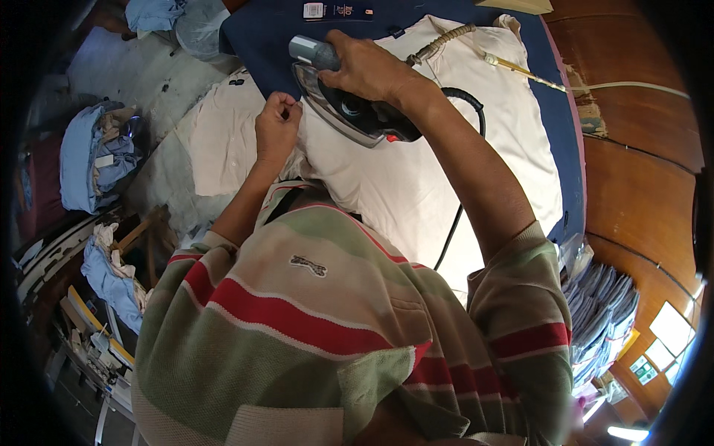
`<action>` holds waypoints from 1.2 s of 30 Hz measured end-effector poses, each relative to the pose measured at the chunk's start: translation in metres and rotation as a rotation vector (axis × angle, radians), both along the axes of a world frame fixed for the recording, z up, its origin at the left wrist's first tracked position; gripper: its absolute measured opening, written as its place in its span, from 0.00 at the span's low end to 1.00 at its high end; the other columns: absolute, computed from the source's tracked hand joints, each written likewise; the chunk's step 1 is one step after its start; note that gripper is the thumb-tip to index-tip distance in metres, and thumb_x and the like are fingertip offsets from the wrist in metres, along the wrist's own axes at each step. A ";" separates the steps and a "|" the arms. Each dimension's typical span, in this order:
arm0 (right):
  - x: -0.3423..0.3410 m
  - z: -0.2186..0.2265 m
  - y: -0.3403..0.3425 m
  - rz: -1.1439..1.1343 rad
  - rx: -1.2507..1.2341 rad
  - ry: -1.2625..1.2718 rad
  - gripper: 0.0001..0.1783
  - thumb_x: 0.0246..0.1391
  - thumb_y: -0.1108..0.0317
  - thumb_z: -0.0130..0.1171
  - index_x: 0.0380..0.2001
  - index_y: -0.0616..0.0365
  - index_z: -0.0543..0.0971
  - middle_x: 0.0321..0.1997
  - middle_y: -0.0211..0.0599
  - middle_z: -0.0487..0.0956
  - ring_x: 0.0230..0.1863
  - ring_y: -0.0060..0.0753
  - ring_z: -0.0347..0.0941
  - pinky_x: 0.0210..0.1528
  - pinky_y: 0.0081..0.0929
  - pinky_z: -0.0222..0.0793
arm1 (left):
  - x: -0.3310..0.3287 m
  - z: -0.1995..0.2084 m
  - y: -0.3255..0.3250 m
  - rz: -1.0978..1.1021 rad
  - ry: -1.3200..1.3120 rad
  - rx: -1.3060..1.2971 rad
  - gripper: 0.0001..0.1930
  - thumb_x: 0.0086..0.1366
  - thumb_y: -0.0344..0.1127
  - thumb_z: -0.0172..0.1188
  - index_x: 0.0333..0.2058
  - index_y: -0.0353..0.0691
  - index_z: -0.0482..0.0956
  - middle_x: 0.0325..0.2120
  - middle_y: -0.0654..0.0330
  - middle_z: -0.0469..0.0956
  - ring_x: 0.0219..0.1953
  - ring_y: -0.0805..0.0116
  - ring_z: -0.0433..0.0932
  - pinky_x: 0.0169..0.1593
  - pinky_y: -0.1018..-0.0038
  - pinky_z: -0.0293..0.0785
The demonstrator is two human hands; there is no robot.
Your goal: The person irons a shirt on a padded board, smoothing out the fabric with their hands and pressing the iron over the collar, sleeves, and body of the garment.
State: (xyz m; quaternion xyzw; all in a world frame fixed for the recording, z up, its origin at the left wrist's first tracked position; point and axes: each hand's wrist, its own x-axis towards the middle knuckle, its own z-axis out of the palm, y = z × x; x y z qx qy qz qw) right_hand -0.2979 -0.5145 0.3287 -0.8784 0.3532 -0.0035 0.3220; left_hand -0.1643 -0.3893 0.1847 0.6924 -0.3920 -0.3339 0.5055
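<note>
A cream garment (439, 178) lies spread over a dark blue padded board (260, 33), and part of it hangs past the board's left edge. My right hand (372, 70) is wrapped round the grey handle of a steam iron (349, 115). The iron's soleplate is tilted along the cloth near the board's left side. A black cord and a wrapped hose run off from it to the right. My left hand (279, 126) is closed at the garment's edge, left of the iron, with thumb and fingertips pinching the cream cloth.
A dark tag card (338, 10) lies at the board's far edge. A thin yellow rod (524, 72) with a hose crosses the far right. Blue folded clothes (93, 160) are piled at left. Stacked grey-blue garments (602, 316) stand at right by a wooden panel (639, 178).
</note>
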 end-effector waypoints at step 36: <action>-0.122 0.009 0.113 -0.303 0.114 0.052 0.21 0.48 0.60 0.57 0.40 0.62 0.67 0.27 0.54 0.76 0.31 0.47 0.76 0.36 0.38 0.69 | 0.009 -0.011 -0.009 -0.046 -0.133 -0.124 0.08 0.54 0.30 0.59 0.29 0.36 0.68 0.17 0.63 0.73 0.19 0.79 0.68 0.26 0.80 0.64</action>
